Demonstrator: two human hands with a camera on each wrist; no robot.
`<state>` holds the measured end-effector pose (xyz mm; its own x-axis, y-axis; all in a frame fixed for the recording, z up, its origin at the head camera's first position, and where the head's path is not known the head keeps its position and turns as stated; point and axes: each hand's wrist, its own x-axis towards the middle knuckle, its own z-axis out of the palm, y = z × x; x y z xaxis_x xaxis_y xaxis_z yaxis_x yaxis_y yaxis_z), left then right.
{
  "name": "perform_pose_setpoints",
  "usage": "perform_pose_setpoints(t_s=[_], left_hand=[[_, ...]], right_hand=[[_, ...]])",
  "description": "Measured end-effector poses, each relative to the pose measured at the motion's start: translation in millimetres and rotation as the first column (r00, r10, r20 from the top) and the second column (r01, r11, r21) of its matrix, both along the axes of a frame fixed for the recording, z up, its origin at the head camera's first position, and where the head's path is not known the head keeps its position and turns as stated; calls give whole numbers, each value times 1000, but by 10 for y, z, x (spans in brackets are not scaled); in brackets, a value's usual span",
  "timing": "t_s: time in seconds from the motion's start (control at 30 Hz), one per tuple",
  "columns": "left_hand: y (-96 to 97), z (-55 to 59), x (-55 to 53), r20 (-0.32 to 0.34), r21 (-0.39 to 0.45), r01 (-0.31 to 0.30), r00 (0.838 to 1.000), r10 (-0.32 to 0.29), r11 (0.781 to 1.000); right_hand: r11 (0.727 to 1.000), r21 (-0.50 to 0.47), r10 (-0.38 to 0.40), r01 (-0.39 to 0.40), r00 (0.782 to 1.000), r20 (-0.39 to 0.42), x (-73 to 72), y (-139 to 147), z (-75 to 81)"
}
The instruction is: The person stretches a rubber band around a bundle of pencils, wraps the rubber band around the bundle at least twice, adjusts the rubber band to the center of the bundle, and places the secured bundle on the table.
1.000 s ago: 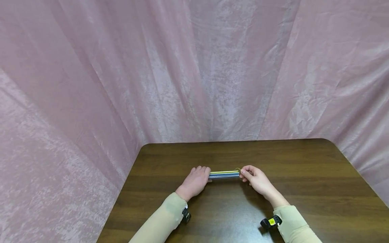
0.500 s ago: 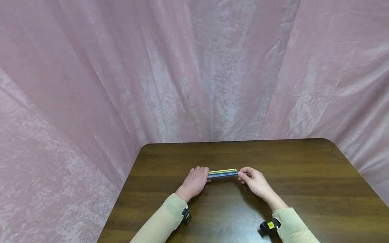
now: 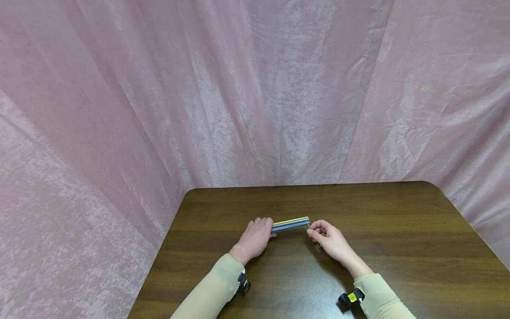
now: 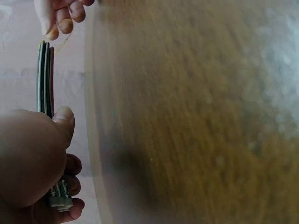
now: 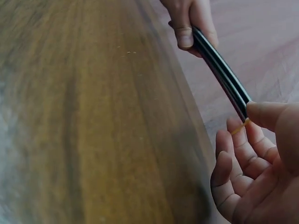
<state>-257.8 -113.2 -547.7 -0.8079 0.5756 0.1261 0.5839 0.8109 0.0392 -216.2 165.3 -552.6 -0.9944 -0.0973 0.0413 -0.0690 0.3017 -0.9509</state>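
Table (image 3: 398,226), curled hands (image 3: 253,238) gripping sticks (image 3: 291,224), yellow band (image 5: 239,127)

both forearms (image 3: 209,290) angle inward; the left hand (image 3: 254,237), back upward, curls in a grip; the right hand (image 3: 331,239) pinches with thumb (image 3: 315,234) and bent fingers (image 5: 247,151).

And the left hand (image 4: 32,158) grips a bundle of slim dark sticks (image 4: 45,79), a thin yellow band (image 4: 64,43) curving between their far tips and the right hand (image 4: 63,14)!
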Motion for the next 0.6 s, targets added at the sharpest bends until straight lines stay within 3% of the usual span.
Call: perform_pose_setpoints(t_s=[0.37, 0.6], left_hand=[[34, 21, -3, 89, 58, -7, 996, 2, 998], [62, -3, 2, 37, 58, -34, 999, 32, 998]], right_hand=[[995, 94, 32, -29, 999, -35, -16, -56, -14], [961, 275, 61, -4, 978, -198, 66, -265, -15]])
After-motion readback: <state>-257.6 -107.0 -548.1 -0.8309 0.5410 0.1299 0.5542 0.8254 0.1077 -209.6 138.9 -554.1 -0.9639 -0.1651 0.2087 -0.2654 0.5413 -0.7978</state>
